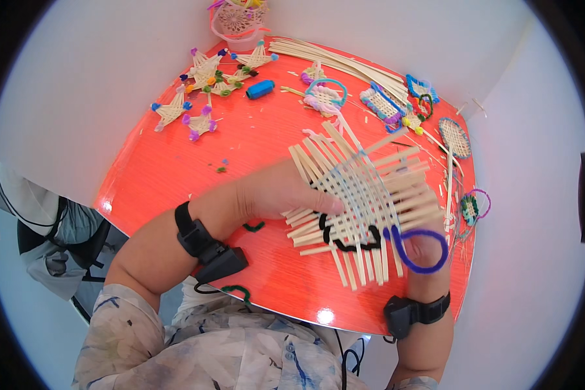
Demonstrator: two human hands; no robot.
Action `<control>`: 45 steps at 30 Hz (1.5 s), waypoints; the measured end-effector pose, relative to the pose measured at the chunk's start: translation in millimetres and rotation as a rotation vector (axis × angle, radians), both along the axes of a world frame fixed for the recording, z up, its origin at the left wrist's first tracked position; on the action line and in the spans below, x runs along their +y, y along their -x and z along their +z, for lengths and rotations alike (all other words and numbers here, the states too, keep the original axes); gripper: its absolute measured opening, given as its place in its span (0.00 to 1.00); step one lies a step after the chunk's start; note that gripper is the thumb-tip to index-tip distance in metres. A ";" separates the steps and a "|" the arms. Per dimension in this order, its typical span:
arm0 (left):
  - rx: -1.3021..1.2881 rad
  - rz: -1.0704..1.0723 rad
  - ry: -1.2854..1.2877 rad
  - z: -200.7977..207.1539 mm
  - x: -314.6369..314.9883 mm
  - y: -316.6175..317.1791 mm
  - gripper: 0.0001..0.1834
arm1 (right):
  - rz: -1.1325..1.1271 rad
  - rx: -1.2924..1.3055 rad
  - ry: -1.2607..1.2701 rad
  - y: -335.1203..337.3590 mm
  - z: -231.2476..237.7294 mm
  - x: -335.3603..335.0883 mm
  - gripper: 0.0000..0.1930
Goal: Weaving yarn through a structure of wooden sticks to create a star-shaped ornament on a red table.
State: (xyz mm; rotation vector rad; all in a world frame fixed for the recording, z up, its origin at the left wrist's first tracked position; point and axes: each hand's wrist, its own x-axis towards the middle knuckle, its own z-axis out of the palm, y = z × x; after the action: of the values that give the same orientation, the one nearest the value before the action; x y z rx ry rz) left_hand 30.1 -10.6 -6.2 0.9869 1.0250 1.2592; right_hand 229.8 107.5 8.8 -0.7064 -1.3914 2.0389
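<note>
A loosely woven mat of pale flat strips [354, 195] is held up over the red table, its strip ends fanning out on several sides. My left hand [279, 192] is closed on its left side, thumb pressed on top and the other fingers hidden beneath. My right hand [428, 244] is at the mat's right side, partly behind the strips, with its fingers mostly hidden. Black pipe cleaner [351, 247] winds through the lower part of the weave. A purple pipe cleaner [443, 250] is threaded at the lower right corner and loops over my right hand.
Star-shaped woven pieces [205, 68] with coloured tips lie at the far left, near a blue spool-like piece [260, 90]. A bundle of strips [344, 62] runs along the back edge. Small woven baskets [325, 97] and an oval woven piece [454, 138] lie beyond the mat.
</note>
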 end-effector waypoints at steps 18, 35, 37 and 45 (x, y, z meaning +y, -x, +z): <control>-0.326 -0.058 -0.033 1.1 -7.3 2.7 0.30 | -0.620 -0.286 -0.511 -10.2 -48.7 66.8 0.06; 0.175 0.114 -0.029 -2.8 1.0 10.8 0.26 | -0.673 -0.265 -1.330 -2.0 1.9 23.0 0.16; 0.210 0.125 -0.012 -2.0 2.1 12.6 0.26 | -0.211 -0.287 -1.047 -7.9 4.1 18.9 0.22; 0.294 0.152 -0.028 -3.4 6.0 17.3 0.24 | -0.412 -0.519 -1.581 -6.0 16.2 5.2 0.28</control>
State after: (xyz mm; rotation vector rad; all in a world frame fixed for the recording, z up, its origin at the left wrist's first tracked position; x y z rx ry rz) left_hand 12.8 -4.6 -9.6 1.1563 1.3332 1.2782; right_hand 235.9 112.7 25.0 -0.6206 -2.2583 0.0622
